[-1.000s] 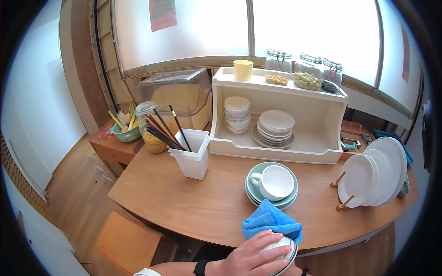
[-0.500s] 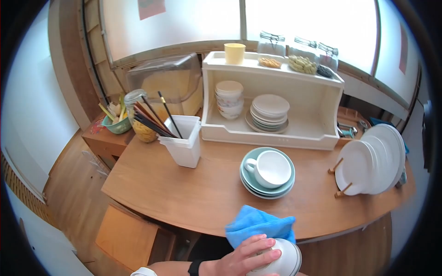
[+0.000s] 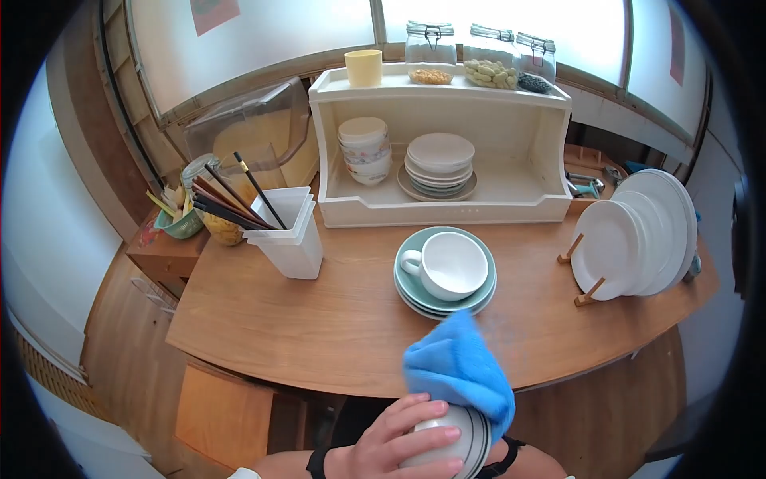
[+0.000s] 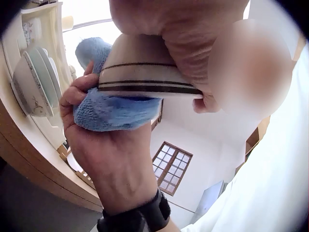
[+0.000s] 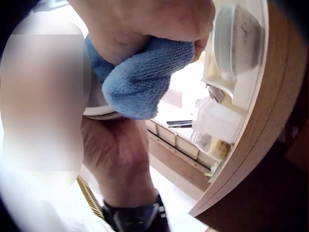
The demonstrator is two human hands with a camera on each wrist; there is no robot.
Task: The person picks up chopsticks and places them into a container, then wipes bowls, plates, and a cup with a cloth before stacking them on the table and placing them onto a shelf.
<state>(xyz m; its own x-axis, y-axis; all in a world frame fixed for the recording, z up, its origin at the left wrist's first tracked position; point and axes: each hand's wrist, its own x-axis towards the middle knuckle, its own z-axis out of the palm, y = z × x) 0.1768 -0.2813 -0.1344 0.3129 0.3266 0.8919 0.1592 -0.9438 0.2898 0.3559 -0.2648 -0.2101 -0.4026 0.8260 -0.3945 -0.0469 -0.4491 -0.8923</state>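
Note:
In the head view my left hand (image 3: 399,443) grips a white bowl (image 3: 461,421) with dark rings near its rim, held tilted at the table's front edge. My right hand (image 4: 108,154) appears in the left wrist view, its fingers curled round a blue cloth (image 3: 463,363) pressed against the bowl's rim. Most of that hand is hidden by bowl and cloth from above. Just beyond the cloth, a white cup (image 3: 455,267) sits on a stack of dishes, the top one a teal dish (image 3: 405,281).
A white shelf unit (image 3: 439,214) at the back holds bowls and small plates, with jars on top. White plates (image 3: 606,251) stand in a rack at right. At left is a white plastic container (image 3: 291,251) of chopsticks. The wooden table (image 3: 319,335) has a curved front edge.
The blue cloth has bunched up and risen toward the cup while the bowl turned in my left hand. The head view has shifted, so the table things sit higher in it.

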